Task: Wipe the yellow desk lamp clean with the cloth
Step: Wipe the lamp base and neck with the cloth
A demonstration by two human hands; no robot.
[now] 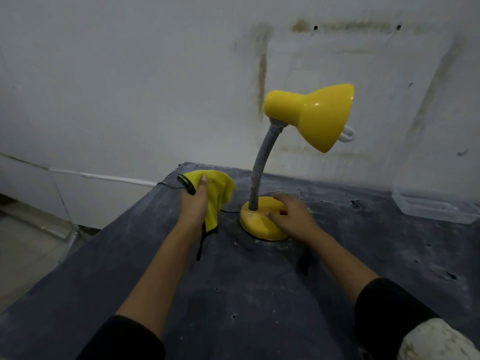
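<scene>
The yellow desk lamp point(315, 114) stands upright on the dark table point(259, 281), near the wall. A grey flexible neck rises from its round yellow base point(255, 220), and the shade tilts to the right. My left hand point(194, 203) holds a yellow cloth point(220, 189) with a black edge, just left of the base and apart from it. My right hand point(292, 213) rests on the right side of the base with its fingers spread, partly hiding the base's red switch.
The table surface is dusty and scratched. A clear plastic container point(436, 207) sits at the far right by the wall. The lamp's thin black cord point(168, 185) runs off the table's back left corner. The floor lies below the table's left edge.
</scene>
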